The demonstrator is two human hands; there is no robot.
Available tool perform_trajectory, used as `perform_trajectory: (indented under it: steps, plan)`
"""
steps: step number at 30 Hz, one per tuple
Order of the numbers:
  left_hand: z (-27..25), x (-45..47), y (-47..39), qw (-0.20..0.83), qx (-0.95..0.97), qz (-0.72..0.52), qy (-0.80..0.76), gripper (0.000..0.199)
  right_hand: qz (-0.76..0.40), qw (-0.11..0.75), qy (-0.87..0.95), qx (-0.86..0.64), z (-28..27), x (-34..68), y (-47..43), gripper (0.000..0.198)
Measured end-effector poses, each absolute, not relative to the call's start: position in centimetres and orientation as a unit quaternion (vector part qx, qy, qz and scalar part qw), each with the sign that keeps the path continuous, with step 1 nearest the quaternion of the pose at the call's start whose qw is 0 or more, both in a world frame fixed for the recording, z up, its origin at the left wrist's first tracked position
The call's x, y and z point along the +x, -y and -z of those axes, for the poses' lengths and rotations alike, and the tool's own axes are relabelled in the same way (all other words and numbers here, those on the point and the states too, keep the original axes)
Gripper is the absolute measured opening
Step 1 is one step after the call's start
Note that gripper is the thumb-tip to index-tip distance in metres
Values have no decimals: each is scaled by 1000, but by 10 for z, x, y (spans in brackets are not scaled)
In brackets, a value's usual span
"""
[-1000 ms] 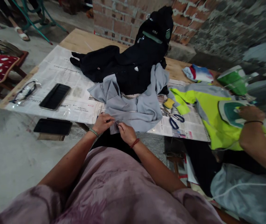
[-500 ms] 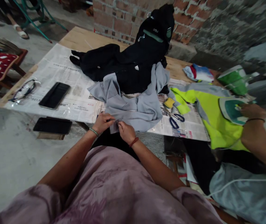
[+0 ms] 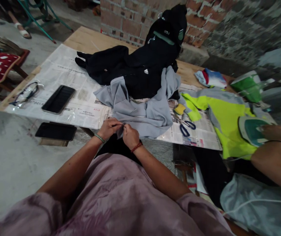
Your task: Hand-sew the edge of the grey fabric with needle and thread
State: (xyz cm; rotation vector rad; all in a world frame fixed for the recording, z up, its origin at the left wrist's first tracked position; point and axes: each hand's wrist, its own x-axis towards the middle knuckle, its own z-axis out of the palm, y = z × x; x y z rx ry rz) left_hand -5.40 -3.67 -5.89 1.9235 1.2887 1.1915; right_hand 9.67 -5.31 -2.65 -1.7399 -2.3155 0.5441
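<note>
A grey garment point(image 3: 145, 114) lies rumpled along the near edge of the table, part of it hanging over. My left hand point(image 3: 109, 128) pinches the hanging edge of this cloth, with a green bead bracelet at the wrist. Close beside it, my right hand point(image 3: 131, 136) is closed on the same edge, fingertips almost touching those of the left. Whether a small tool is between the fingers I cannot make out. Behind the grey cloth lies a black garment point(image 3: 130, 73) with a small white logo. Scissors point(image 3: 185, 127) with dark blue handles rest to the right.
A co-worker's hand point(image 3: 277, 133) holds an iron point(image 3: 252, 130) on a yellow-green and grey garment point(image 3: 225, 118). A phone point(image 3: 58, 99) and glasses point(image 3: 26, 93) lie on newspaper at left; another phone point(image 3: 55, 131) sits below the edge. A black backpack point(image 3: 166, 36) stands at the back.
My hands have drawn closer together, the right one shifting left, and the held cloth edge is bunched up more. The co-worker's iron has moved right and toward the near side.
</note>
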Motion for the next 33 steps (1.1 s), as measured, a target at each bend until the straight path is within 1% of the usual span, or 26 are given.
perform_trajectory:
  steps: [8,13,15,19,27,33]
  plan:
    - [62,-54,36,237,744,-423,-459,13,-196,108,773,-594,33,95,49,29]
    - [55,-53,40,245,721,-424,-490,14,-253,184,748,-586,34,101,49,24]
    - [54,-52,41,246,709,-426,-505,13,-281,200,731,-590,34,105,51,20]
    - [55,-52,41,246,704,-429,-511,14,-303,207,718,-591,35,109,54,18]
    - [57,-50,38,220,730,-388,-518,11,-310,211,718,-587,39,107,54,20]
    - [59,-50,38,201,731,-401,-515,11,-285,205,732,-584,42,107,56,21]
